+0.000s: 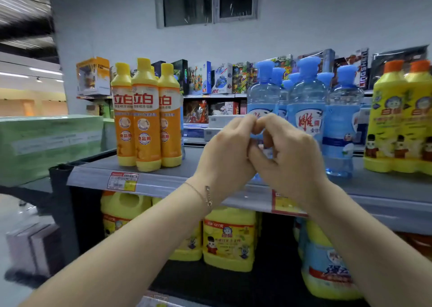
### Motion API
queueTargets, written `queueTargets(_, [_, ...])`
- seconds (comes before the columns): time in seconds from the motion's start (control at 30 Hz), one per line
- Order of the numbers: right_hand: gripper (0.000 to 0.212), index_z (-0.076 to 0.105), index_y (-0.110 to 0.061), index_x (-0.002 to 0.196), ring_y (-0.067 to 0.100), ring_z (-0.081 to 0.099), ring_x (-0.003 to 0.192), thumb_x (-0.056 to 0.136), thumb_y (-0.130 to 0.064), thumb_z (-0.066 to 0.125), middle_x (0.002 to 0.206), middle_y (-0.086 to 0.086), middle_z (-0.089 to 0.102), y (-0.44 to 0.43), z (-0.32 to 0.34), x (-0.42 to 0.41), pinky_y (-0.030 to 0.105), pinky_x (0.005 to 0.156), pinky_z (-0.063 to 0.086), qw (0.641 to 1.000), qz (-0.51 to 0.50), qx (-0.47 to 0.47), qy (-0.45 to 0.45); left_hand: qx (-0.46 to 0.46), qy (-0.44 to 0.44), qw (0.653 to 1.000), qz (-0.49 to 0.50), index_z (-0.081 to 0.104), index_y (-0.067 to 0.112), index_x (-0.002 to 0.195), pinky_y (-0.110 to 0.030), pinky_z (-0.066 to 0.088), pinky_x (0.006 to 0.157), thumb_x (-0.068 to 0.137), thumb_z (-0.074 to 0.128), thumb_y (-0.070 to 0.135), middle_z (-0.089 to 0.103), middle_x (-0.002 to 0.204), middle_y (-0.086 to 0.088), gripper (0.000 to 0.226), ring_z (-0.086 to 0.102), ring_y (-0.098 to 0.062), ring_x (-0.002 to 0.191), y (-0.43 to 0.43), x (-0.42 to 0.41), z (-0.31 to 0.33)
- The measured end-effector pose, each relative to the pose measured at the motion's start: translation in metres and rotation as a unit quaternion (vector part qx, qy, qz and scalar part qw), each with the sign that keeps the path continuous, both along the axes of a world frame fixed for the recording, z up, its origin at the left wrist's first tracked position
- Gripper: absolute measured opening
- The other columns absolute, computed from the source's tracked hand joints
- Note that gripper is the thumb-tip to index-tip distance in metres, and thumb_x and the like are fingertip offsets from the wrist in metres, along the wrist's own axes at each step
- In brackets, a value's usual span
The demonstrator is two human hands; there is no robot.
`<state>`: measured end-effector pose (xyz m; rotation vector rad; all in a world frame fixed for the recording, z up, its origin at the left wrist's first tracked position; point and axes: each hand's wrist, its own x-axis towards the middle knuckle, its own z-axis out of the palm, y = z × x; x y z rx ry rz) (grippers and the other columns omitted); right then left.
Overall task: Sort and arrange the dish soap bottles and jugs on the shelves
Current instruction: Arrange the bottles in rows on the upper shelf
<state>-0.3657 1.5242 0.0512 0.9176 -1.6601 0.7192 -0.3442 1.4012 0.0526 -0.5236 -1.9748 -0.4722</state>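
Note:
On the top shelf (pixel 177 180) stand three orange dish soap bottles (pixel 146 119) with yellow caps at the left. Several clear blue bottles (pixel 308 110) with blue caps fill the middle. Yellow bottles with orange caps (pixel 402 119) stand at the right. Below, yellow jugs (pixel 229 239) and a blue-labelled jug (pixel 327 264) sit on the lower shelf. My left hand (pixel 228 150) and my right hand (pixel 288 152) are raised in front of the blue bottles, fingers curled and touching each other. Neither hand holds a bottle.
A stack of pale green cartons (pixel 46 143) lies left of the shelf unit. Behind the bottles, a far shelf carries boxed toys (pixel 210 77). Price tags (pixel 122 181) hang on the shelf edge. White boxes (pixel 35 243) sit low at the left.

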Motion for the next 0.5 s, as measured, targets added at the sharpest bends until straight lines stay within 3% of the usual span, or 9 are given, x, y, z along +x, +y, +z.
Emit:
queueTargets(0.1, [0.013,0.055,-0.019,0.092,0.015,0.047,0.057,0.081,-0.025,0.053,0.064,-0.014,0.043,-0.05,0.009,-0.006,0.031,0.056,0.042,0.994,0.05,0.019,-0.096,0.014,0.044,0.995,0.088,0.062,0.005,0.096,-0.043,0.05,0.071,0.077,0.064,0.005,0.061,0.094,-0.009,0.02,0.057,-0.03,0.088,-0.046,0.001,0.002])
queueTargets(0.2, [0.02,0.05,-0.017,0.102,0.019,0.054,0.071,0.083,-0.019,0.056,0.077,-0.003,0.055,-0.1,0.017,-0.032,0.029,0.063,0.037,0.973,0.088,0.008,-0.215,0.032,0.04,0.977,0.208,0.06,0.008,0.109,-0.047,0.045,0.088,0.079,0.068,0.02,0.058,0.114,-0.011,0.034,0.048,-0.032,0.11,-0.092,-0.007,-0.003])
queueTargets(0.27, [0.025,0.047,-0.016,0.106,0.022,0.054,0.084,0.084,-0.021,0.057,0.089,0.002,0.056,-0.129,0.024,-0.058,0.03,0.068,0.037,0.939,0.107,-0.011,-0.327,0.002,0.025,0.956,0.293,0.056,0.012,0.119,-0.049,0.035,0.098,0.076,0.073,0.032,0.05,0.132,-0.013,0.05,0.036,-0.032,0.125,-0.119,-0.012,-0.008])
queueTargets(0.37, [0.039,0.048,-0.01,0.115,0.023,0.054,0.096,0.083,-0.028,0.06,0.105,0.007,0.058,-0.162,0.038,-0.097,0.036,0.08,0.046,0.845,0.158,-0.116,-0.497,-0.089,0.012,0.922,0.376,0.053,0.017,0.128,-0.056,0.03,0.1,0.07,0.077,0.043,0.037,0.15,-0.017,0.068,0.027,-0.037,0.139,-0.147,-0.021,-0.014])
queueTargets(0.43, [0.054,0.049,-0.01,0.126,0.018,0.051,0.084,0.08,-0.036,0.06,0.102,0.005,0.056,-0.174,0.043,-0.112,0.032,0.073,0.045,0.763,0.208,-0.155,-0.591,-0.137,0.016,0.908,0.395,0.052,0.022,0.131,-0.055,0.024,0.101,0.069,0.074,0.048,0.032,0.154,-0.016,0.07,0.018,-0.035,0.142,-0.156,-0.029,-0.019])
queueTargets(0.5, [0.053,0.049,-0.015,0.126,0.015,0.049,0.08,0.08,-0.041,0.057,0.096,0.0,0.052,-0.183,0.043,-0.121,0.029,0.07,0.042,0.708,0.248,-0.139,-0.646,-0.18,0.035,0.897,0.403,0.056,0.025,0.129,-0.051,0.02,0.099,0.072,0.069,0.048,0.034,0.154,-0.015,0.063,0.015,-0.032,0.142,-0.158,-0.037,-0.025])
